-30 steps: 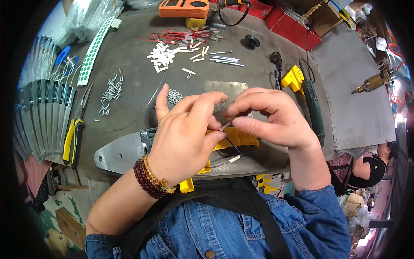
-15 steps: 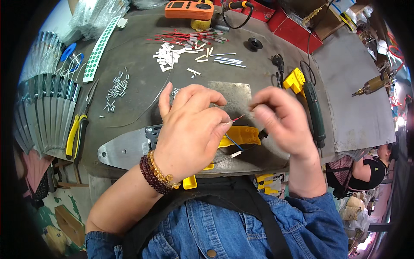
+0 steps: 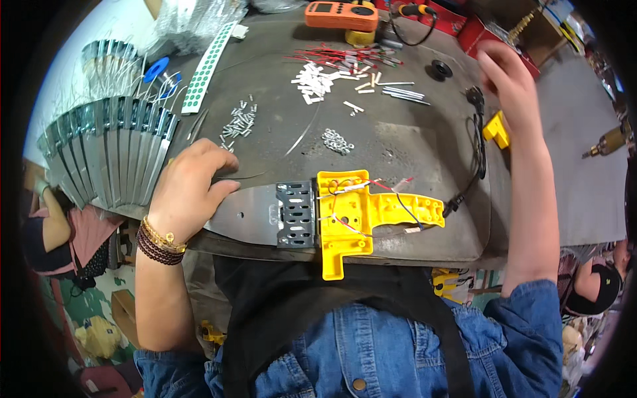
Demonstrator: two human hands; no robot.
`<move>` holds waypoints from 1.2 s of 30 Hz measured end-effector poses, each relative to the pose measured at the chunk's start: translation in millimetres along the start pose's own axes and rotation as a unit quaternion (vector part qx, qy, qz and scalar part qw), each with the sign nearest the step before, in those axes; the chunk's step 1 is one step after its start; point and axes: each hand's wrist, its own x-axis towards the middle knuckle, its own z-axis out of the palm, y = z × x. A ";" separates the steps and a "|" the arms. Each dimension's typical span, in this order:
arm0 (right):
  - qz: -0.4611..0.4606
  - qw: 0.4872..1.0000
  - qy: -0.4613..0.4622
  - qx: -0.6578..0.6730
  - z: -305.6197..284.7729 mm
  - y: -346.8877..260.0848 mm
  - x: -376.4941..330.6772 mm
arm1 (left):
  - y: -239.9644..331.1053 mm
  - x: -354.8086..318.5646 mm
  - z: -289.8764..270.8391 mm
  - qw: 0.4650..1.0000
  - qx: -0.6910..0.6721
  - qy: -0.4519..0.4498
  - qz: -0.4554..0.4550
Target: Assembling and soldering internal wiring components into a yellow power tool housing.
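Note:
A yellow plastic handle shell (image 3: pixel 346 225) lies open near the table's front edge, with red, white and dark wires across it. A flat grey metal blade (image 3: pixel 255 215) with a slotted black bracket (image 3: pixel 296 213) extends from its left side. My left hand (image 3: pixel 189 189) is by the blade's left end, thumb and forefinger apart, over pliers (image 3: pixel 197 126) whose handles it mostly hides. My right hand (image 3: pixel 507 76) is raised at the far right near a red box (image 3: pixel 478 36). Its fingers are curled and slightly blurred; what they hold, if anything, is hidden.
Screws (image 3: pixel 240 123), nuts (image 3: pixel 337 141), white sleeves (image 3: pixel 313 83) and red-wired parts (image 3: pixel 342 58) lie in piles. An orange meter (image 3: pixel 342 14) stands at the back. Several blades (image 3: pixel 106 149) fan out at left. A black plug cable (image 3: pixel 476 132) runs along the right.
My hands have moved apart from over the handle shell, the left toward the pliers and the right up and away. The red wire end was let go. The view has shifted.

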 end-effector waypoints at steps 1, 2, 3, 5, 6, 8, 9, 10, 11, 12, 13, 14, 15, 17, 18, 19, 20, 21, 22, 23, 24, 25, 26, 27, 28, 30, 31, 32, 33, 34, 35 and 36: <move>0.039 0.998 0.007 0.052 0.3 14.0 19.9 | 0.0 2.7 4.4 1.000 -0.012 -0.011 0.001; 0.037 0.999 0.036 0.003 14.9 19.5 36.3 | 1.6 4.8 4.8 1.000 -0.010 -0.014 0.006; -0.011 0.998 0.041 -0.052 21.0 35.7 53.5 | 3.8 9.3 6.8 0.999 0.003 -0.039 -0.014; -0.128 0.983 0.036 -0.127 58.2 28.8 68.8 | 2.1 11.5 7.7 0.997 0.035 -0.066 -0.014; -0.129 0.989 -0.066 -0.034 42.7 61.6 108.7 | 6.1 16.4 7.6 0.997 0.038 -0.070 0.006; 0.064 0.905 -0.156 0.390 30.4 104.1 153.8 | 6.1 23.1 11.6 0.997 0.042 0.036 0.049; 0.062 0.888 -0.088 0.448 36.7 104.2 148.3 | 5.4 27.6 15.0 0.996 0.002 0.081 0.040; 0.052 0.854 -0.034 0.516 55.2 82.5 141.4 | 19.7 17.4 3.8 0.990 -0.070 0.110 -0.060; -0.080 0.967 0.028 0.241 59.3 52.4 115.4 | 23.5 8.9 -3.5 0.966 -0.206 0.102 -0.116; -0.206 0.973 0.089 -0.061 61.5 16.8 85.1 | 26.0 2.6 -9.4 0.921 -0.338 0.094 -0.169; -0.215 0.971 0.106 -0.007 38.3 4.4 65.5 | 33.5 12.0 0.9 0.920 -0.353 0.082 -0.153; -0.226 0.965 0.116 0.066 23.7 -4.8 50.9 | 47.5 15.1 3.9 0.880 -0.449 0.068 -0.139; -0.188 0.961 0.131 0.152 14.7 -15.7 32.9 | 59.5 16.4 6.3 0.831 -0.538 0.059 -0.128; -0.116 0.948 0.159 0.250 -15.2 -20.5 -2.7 | 79.7 24.9 15.2 0.807 -0.577 0.042 -0.118; -0.084 0.945 0.176 0.263 -34.8 -19.2 -20.3 | 88.8 30.3 19.9 0.782 -0.614 0.022 -0.105; -0.082 0.945 0.175 0.266 -38.3 -18.7 -35.1 | 92.3 33.6 23.9 0.769 -0.634 0.002 -0.083; -0.062 0.928 0.129 0.345 -40.0 -17.0 -49.2 | 97.2 37.5 29.1 0.769 -0.634 0.003 -0.086; -0.041 0.901 0.081 0.423 -38.4 -13.7 -59.6 | 103.0 41.1 34.2 0.764 -0.641 0.012 -0.076; -0.040 0.902 0.082 0.422 -36.5 -6.5 -68.3 | 108.7 46.8 40.0 0.757 -0.650 0.018 -0.063; 0.006 0.892 0.072 0.446 -34.3 1.7 -77.6 | 113.3 53.1 43.9 0.757 -0.650 0.007 -0.062; 0.051 0.880 0.060 0.469 -31.7 5.0 -84.7 | 117.3 57.6 47.1 0.757 -0.651 0.003 -0.062; 0.096 0.871 0.121 0.467 -14.8 1.6 -87.1 | 119.5 59.3 49.6 0.770 -0.636 0.005 -0.045; 0.113 0.865 0.117 0.475 -9.9 9.2 -88.2 | 123.1 63.8 52.4 0.782 -0.623 0.002 -0.028; 0.118 0.868 0.118 0.468 -6.3 7.4 -88.0 | 128.5 67.1 51.7 0.791 -0.611 -0.002 -0.037; 0.118 0.871 0.115 0.464 -2.2 4.1 -87.8 | 129.8 67.2 52.6 0.793 -0.608 -0.004 -0.038; 0.116 0.865 0.096 0.479 2.2 8.2 -90.6 | 130.9 66.8 54.4 0.801 -0.597 0.020 -0.040; 0.112 0.860 0.074 0.491 3.3 9.8 -91.6 | 131.9 66.9 55.1 0.801 -0.596 0.019 -0.041; 0.114 0.860 0.074 0.492 5.1 9.6 -92.3 | 132.5 66.9 55.5 0.809 -0.586 0.032 -0.041; 0.119 0.860 0.079 0.490 6.9 8.2 -92.7 | 132.9 67.0 55.9 0.815 -0.576 0.045 -0.042; 0.124 0.861 0.084 0.486 6.7 7.5 -93.3 | 133.4 68.2 56.4 0.814 -0.577 0.043 -0.043; 0.113 0.864 0.077 0.485 5.4 8.6 -93.6 | 133.8 69.8 56.8 0.820 -0.569 0.052 -0.034; 0.116 0.864 0.078 0.483 5.0 9.5 -93.8 | 134.0 71.4 57.4 0.825 -0.561 0.062 -0.025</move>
